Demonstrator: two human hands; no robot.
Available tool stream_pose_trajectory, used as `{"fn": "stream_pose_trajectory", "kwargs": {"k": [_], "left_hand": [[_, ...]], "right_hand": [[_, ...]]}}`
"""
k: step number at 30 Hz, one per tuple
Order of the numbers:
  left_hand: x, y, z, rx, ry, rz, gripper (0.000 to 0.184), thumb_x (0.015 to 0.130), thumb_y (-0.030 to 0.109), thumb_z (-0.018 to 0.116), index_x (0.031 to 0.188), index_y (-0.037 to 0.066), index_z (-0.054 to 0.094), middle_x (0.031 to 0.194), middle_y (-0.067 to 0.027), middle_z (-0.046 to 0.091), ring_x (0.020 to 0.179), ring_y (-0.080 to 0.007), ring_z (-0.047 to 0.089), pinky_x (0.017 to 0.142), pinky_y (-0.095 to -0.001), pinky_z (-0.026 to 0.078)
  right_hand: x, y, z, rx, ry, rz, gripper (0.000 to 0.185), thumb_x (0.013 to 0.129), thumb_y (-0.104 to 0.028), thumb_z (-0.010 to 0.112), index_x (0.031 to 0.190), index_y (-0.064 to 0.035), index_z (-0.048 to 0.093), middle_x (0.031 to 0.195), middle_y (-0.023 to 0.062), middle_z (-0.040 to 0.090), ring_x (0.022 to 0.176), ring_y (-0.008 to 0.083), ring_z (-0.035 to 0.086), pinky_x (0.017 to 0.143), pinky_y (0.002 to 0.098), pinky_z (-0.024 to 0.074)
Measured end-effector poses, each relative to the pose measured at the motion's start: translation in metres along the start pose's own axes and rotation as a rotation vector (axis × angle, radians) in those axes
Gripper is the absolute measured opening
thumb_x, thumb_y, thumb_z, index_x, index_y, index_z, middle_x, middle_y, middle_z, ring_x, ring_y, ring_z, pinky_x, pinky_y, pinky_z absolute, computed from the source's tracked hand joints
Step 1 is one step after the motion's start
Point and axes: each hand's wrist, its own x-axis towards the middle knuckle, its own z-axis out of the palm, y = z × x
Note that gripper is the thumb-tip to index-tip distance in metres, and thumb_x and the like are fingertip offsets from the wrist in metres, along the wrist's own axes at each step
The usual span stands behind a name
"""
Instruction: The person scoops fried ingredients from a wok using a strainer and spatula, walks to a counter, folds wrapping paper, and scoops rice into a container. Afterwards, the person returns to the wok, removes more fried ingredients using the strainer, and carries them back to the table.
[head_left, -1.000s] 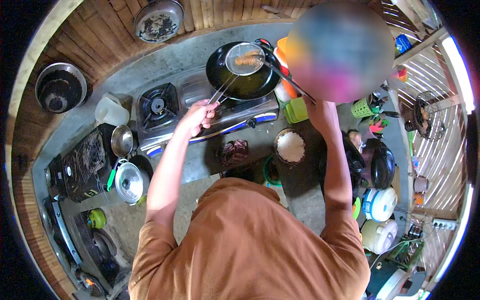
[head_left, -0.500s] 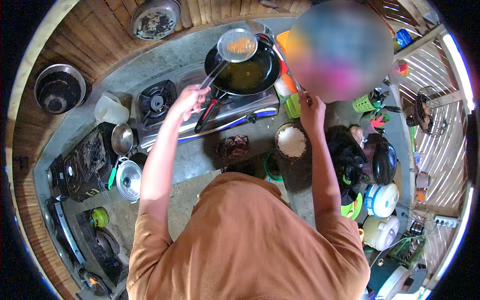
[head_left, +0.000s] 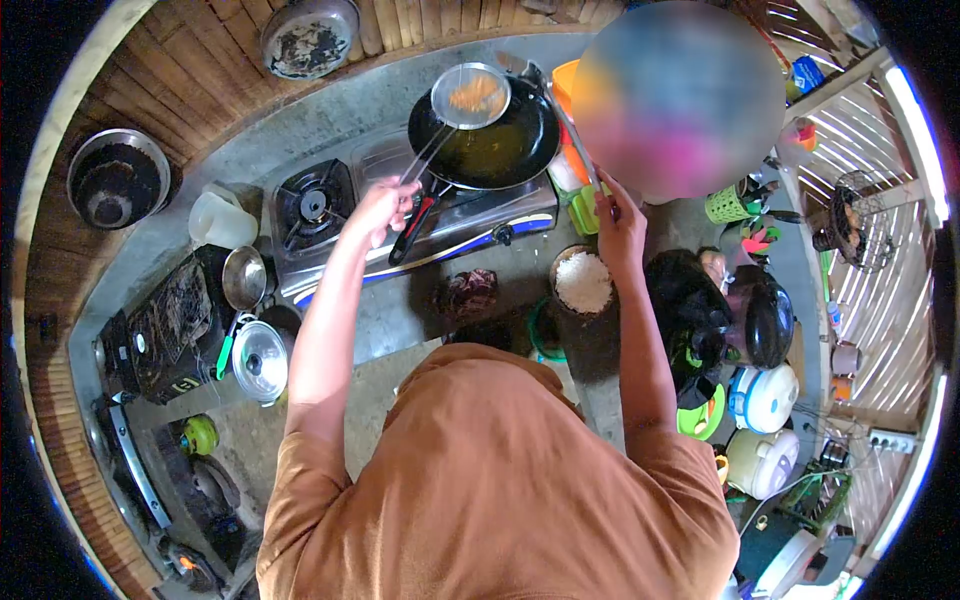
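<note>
My left hand (head_left: 385, 208) is closed round the handle of a strainer (head_left: 472, 96). Orange-brown food bits (head_left: 476, 94) lie in its mesh, held over the upper left part of a black wok (head_left: 500, 150). Dark yellowish liquid shows in the wok, which sits on the right side of a gas stove (head_left: 440, 235). Its black and red handle (head_left: 413, 230) points down left. To the wok's right, my right hand (head_left: 620, 215) grips a long spatula (head_left: 568, 125), whose blade is raised near the wok's far right rim.
A bowl of white grated food (head_left: 583, 283) and a dark plastic packet (head_left: 470, 293) are on the near counter. The left burner (head_left: 315, 204) is bare. Left of it stand a white pitcher (head_left: 222, 218) and a small pan (head_left: 244, 278). A blurred disc covers the upper right.
The strainer has moved up and left over the wok, uncovering the wok's handle. The spatula has been lifted out of the strainer to the right, tilting more upright.
</note>
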Motion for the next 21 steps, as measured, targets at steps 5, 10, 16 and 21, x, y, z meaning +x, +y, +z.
{"fn": "stream_pose_trajectory", "kwargs": {"k": [5,10,16,21], "left_hand": [[-0.019,0.018,0.006,0.017,0.009,0.010,0.012,0.103,0.018,0.059,0.108,0.008,0.057,0.061,0.0072,0.039,0.043,-0.0048,0.031,0.039,-0.0236,0.024],[-0.034,0.045,0.010,-0.032,-0.001,0.079,0.011,0.103,0.020,0.060,0.105,0.010,0.058,0.059,0.0066,0.038,0.040,-0.0046,0.030,0.038,-0.0239,0.023],[0.011,-0.029,0.008,-0.064,0.045,-0.094,0.012,0.102,0.019,0.060,0.108,0.009,0.055,0.061,0.0065,0.040,0.042,-0.0066,0.030,0.041,-0.0245,0.024],[-0.009,-0.008,0.018,-0.095,0.029,-0.038,0.012,0.103,0.019,0.059,0.097,0.012,0.052,0.061,0.0061,0.039,0.043,-0.0064,0.030,0.040,-0.0246,0.024]], "right_hand": [[-0.007,-0.013,-0.009,-0.002,-0.043,0.176,0.034,0.097,-0.012,0.067,0.131,-0.0097,0.069,0.085,0.0118,0.064,0.071,0.0181,0.057,0.070,0.0329,0.0496],[-0.006,-0.020,-0.012,0.077,0.049,0.155,0.033,0.098,-0.013,0.067,0.131,-0.0109,0.069,0.084,0.0120,0.065,0.073,0.0164,0.057,0.070,0.0325,0.0498],[-0.015,0.017,0.005,0.062,0.003,0.117,0.035,0.099,-0.012,0.066,0.133,-0.0152,0.068,0.080,0.0104,0.065,0.071,0.0171,0.057,0.070,0.0335,0.0503],[-0.016,-0.003,0.012,0.001,-0.047,0.162,0.034,0.100,-0.012,0.062,0.134,-0.0132,0.067,0.093,0.0184,0.069,0.077,0.0281,0.066,0.075,0.0394,0.0528]]}}
